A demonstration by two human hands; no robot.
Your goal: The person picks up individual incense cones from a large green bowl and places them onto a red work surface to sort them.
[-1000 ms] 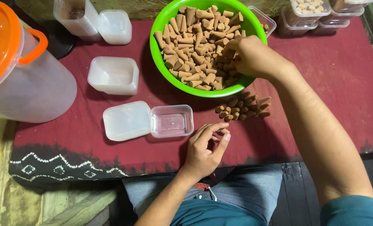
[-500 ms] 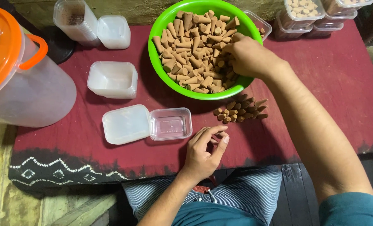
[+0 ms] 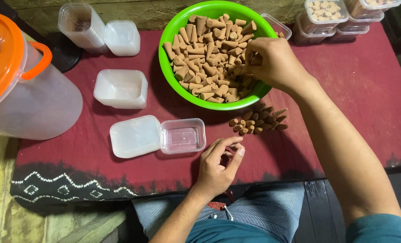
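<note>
A green bowl (image 3: 171,31) full of tan cones (image 3: 205,58) stands at the back of a red cloth (image 3: 358,85). My right hand (image 3: 272,60) reaches into the bowl from the right, fingers closed on cones. A small row of cones (image 3: 256,122) lies on the cloth just in front of the bowl. My left hand (image 3: 218,164) rests near the front edge with fingers loosely curled and nothing visible in them. Left of it sits an open clear hinged box (image 3: 182,135) with its lid (image 3: 135,136) flat.
A large translucent jug with an orange lid (image 3: 25,90) stands at the left. Stacks of empty clear boxes (image 3: 119,87) and lids (image 3: 121,38) sit behind. Filled clear boxes (image 3: 326,15) are stacked at the back right. My striped trousers show below the table edge.
My right hand has pushed a little further into the bowl over the cones. My left hand has stayed near the front edge, fingers curling slightly.
</note>
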